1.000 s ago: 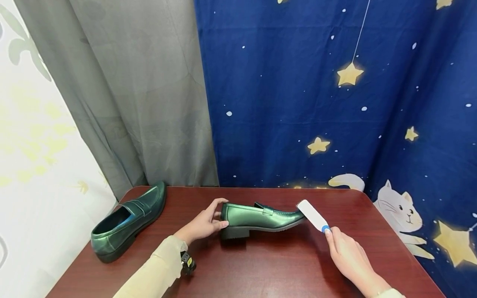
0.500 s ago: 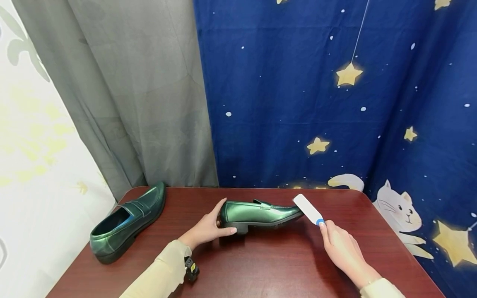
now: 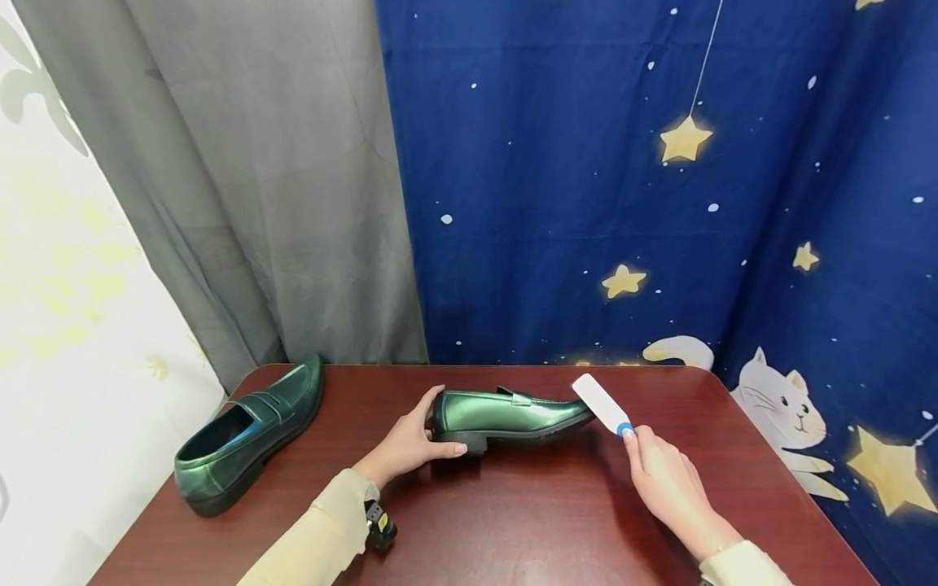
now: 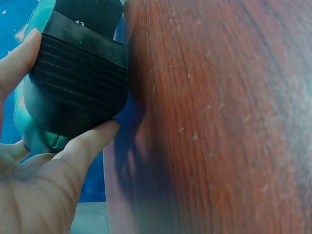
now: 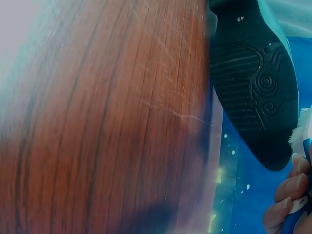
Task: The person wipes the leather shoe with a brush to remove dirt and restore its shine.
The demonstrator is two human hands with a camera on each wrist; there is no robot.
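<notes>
Nearest: pale yellow sleeves [image 3: 315, 529] on both arms, black device [image 3: 379, 527] at left wrist, reddish-brown table [image 3: 528, 521] beneath. Table top glossy, dark wood grain, fine pale scratches in wrist views, shadows under the work. Next, both hands occupied: left hand [image 3: 406, 446] grasps the heel end of a green shoe [image 3: 498, 413], thumb and fingers around it; right hand [image 3: 668, 476] grips the handle of a white-and-blue brush [image 3: 601, 404], head at the shoe's toe. Shoe is mid-table, toward the back, toe pointing right, tipped so its black sole shows in the wrist views; can't tell if any edge touches the table. Second shoe [image 3: 293, 399], matching green, sits upright at the table's left, toe toward the back. Far table edge straight, corners rounded. Behind: white panel [image 3: 66, 268] with pale plant print at left, grey curtain [image 3: 278, 179] beside it, then blue curtain [image 3: 550, 179] with yellow stars, white dots, white cat print [image 3: 787, 407] at lower right.
</notes>
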